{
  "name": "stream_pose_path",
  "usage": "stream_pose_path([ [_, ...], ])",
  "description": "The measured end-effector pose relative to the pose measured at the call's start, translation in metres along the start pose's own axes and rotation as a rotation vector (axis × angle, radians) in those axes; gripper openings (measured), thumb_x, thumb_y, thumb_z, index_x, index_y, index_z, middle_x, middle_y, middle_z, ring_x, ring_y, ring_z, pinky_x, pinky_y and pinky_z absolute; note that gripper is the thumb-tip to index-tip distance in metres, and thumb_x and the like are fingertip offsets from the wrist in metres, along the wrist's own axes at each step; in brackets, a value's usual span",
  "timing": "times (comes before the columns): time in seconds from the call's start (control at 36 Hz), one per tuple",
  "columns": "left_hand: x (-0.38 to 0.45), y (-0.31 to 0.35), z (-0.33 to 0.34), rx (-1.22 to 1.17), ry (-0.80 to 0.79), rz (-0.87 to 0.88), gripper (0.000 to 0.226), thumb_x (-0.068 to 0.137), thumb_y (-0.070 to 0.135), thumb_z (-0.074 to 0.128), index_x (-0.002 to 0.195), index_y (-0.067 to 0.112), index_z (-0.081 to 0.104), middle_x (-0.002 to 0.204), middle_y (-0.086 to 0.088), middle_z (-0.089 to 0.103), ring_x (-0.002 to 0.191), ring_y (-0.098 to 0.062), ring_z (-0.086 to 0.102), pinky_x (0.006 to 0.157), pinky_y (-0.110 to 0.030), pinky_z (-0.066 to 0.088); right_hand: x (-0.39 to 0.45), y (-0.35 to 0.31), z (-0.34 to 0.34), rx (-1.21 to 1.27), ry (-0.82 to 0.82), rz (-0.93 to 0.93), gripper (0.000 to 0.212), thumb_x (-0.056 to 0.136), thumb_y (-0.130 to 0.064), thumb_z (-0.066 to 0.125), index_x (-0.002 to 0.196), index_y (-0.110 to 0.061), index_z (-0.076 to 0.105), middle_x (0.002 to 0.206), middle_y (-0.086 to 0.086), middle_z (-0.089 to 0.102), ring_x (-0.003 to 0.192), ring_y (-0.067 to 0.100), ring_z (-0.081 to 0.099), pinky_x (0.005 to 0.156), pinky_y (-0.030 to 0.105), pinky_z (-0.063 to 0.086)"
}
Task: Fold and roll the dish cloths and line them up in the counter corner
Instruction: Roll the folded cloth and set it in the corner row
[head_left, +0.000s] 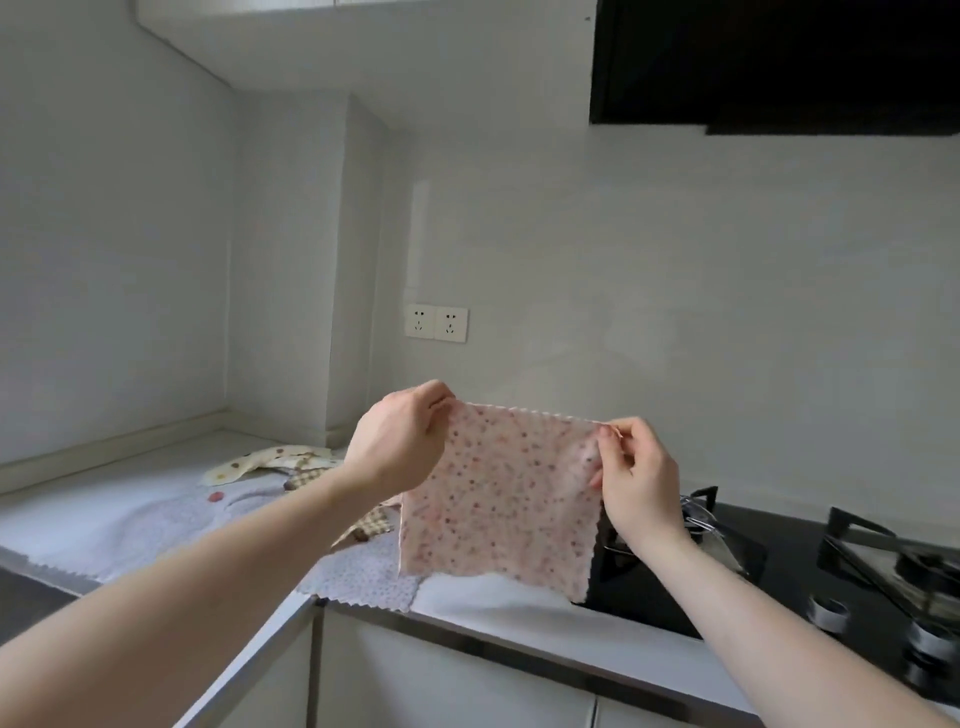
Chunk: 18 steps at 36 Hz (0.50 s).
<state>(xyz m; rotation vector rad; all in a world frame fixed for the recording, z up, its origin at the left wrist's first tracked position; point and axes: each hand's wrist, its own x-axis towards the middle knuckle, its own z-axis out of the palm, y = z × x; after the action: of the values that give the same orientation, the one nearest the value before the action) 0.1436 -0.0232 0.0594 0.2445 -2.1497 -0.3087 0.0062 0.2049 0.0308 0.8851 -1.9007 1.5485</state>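
Overhead, a dark range hood (774, 62) hangs against the pale wall, and below it an L-shaped white counter (519, 618) runs along two walls and meets them in a corner at the left rear. At the right a black gas hob (727, 587) is set into the counter, with pan supports and knobs. A pale lilac cloth (156, 519) with a zigzag edge lies spread flat on the counter left of the hob, and more dish cloths (270, 460), one cream with coloured dots and one brown-checked, lie bunched on it nearer the corner. Held up in the air above the counter, just left of the hob, a pink flowered dish cloth (498, 493) hangs open and flat, with its lower edge just above the counter. The left hand (400, 441) pinches the upper left corner in its grip, fingers curled over the hem; the right hand (636, 478) pinches the upper right corner between thumb and fingertips. A double wall socket (436, 323) sits on the wall behind. No writing or brand can be read anywhere.
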Motion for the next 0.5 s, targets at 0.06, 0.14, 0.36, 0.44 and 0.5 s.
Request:
stream_pose_path([
  [0.06, 0.002, 0.007, -0.007, -0.046, 0.013, -0.041, 0.010, 0.099, 0.029, 0.053, 0.100, 0.025, 0.063, 0.083, 0.003, 0.066, 0.083, -0.031, 0.059, 0.066, -0.035, 0.047, 0.006, -0.007, -0.014, -0.023, -0.006, -0.018, 0.014, 0.102, -0.026, 0.055, 0.088, -0.023, 0.059, 0.067, -0.002, 0.065, 0.056, 0.015, 0.063, 0.058, 0.027, 0.049],
  [0.14, 0.002, 0.012, -0.012, -0.084, 0.005, -0.076, 0.012, 0.096, 0.035, 0.058, 0.087, 0.028, 0.061, 0.075, 0.006, 0.064, 0.077, -0.030, 0.058, 0.066, -0.034, 0.051, 0.010, -0.009, -0.031, -0.045, -0.018, -0.009, 0.014, 0.100, -0.029, 0.058, 0.086, -0.026, 0.062, 0.066, -0.006, 0.065, 0.059, 0.012, 0.061, 0.057, 0.022, 0.045],
  [0.36, -0.011, 0.011, 0.010, 0.070, -0.284, -0.157, 0.040, 0.086, 0.044, 0.066, 0.060, 0.017, 0.054, 0.059, 0.001, 0.059, 0.066, -0.027, 0.058, 0.057, -0.033, 0.049, 0.005, 0.021, -0.042, -0.189, -0.124, 0.186, 0.020, 0.096, -0.033, 0.065, 0.083, -0.019, 0.069, 0.069, -0.007, 0.071, 0.068, 0.012, 0.067, 0.062, 0.027, 0.047],
  [0.44, -0.017, 0.007, 0.026, 0.119, -0.417, -0.179, 0.048, 0.088, 0.050, 0.067, 0.058, 0.015, 0.053, 0.055, 0.003, 0.053, 0.061, -0.023, 0.055, 0.050, -0.028, 0.037, 0.002, 0.039, -0.040, -0.231, -0.153, 0.255, 0.018, 0.095, -0.035, 0.067, 0.084, -0.022, 0.071, 0.074, -0.008, 0.073, 0.074, 0.012, 0.069, 0.067, 0.028, 0.051],
  [0.5, -0.019, 0.005, 0.038, 0.128, -0.479, -0.197, 0.042, 0.088, 0.047, 0.067, 0.064, 0.013, 0.060, 0.060, 0.000, 0.060, 0.068, -0.025, 0.062, 0.053, -0.029, 0.044, 0.000, 0.048, -0.038, -0.254, -0.176, 0.306, 0.017, 0.096, -0.036, 0.066, 0.085, -0.024, 0.072, 0.079, -0.011, 0.073, 0.077, 0.009, 0.068, 0.063, 0.024, 0.046],
])
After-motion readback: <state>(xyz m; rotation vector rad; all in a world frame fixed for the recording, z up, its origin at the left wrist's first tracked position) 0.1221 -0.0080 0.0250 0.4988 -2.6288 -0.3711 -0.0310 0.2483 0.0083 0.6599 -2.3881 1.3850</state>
